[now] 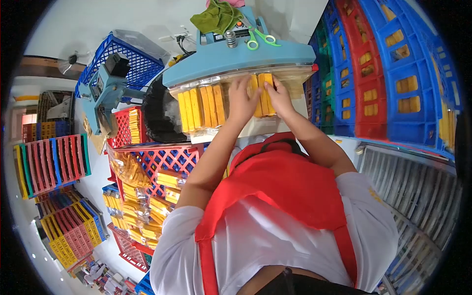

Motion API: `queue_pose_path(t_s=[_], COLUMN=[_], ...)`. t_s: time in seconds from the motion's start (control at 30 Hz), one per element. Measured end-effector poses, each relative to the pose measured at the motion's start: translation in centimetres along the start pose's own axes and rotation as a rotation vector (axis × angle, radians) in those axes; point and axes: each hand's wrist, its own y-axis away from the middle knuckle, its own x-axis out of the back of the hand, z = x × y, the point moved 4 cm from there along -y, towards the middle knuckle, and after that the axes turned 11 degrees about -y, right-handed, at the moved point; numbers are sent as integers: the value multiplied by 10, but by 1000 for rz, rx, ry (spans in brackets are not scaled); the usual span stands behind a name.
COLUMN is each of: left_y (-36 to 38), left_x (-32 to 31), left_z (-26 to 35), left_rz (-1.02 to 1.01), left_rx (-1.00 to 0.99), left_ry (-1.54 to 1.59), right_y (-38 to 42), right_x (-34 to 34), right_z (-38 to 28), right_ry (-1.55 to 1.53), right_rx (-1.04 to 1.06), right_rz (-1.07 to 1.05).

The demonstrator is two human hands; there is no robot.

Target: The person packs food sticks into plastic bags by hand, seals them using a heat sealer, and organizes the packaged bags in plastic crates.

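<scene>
A clear plastic bag [206, 105] filled with yellow-orange rectangular bars [199, 105] lies on the work surface just under the front edge of a light blue sealing machine [236, 61], and both of the person's hands meet at its right part. The left hand [242, 101] lies flat on the bag with fingers pressed down and close together, covering some of the bars. The right hand [279, 97] sits just beside it, its fingers curled round a few upright bars [265, 93] at the bag's right end, pinching them against the left hand. The bars look smooth and blocky, stood side by side in a row; the bag is thin, glossy and wrinkled.

On top of the machine lie green-handled scissors [259, 37], a green cloth [216, 18] and a small ribbed metal knob [231, 38]. To the left stands a red plastic crate [164, 160] holding more sealed bags of bars [142, 201]. On the right rise stacked blue and red crates [388, 73] with bars showing through their slots. The person wears a red apron [290, 191] over a white shirt
</scene>
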Motion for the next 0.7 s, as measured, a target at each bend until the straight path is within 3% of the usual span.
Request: queue_pose_path(t_s=[0.07,0.1,0.17,0.57,0.7], left_y=[21,31,46,48,59], left_x=[23,37,51,71,91], left_z=[10,10,4,-36,-45], left_rz=[-163,-165,-355,-291,-154], left_rx=[-361,-357,-308,-335,-268], left_ry=[-367,-373,-609,-634,-524], right_y=[1,2,1,-6,-7], right_x=[-4,-12,-25,-63,-58], right_z=[3,2,7,22,29], right_ry=[12,0,-19,182,26], right_rx=[10,16,21,14,-116], right_rz=[13,-10,-44,-63,-138])
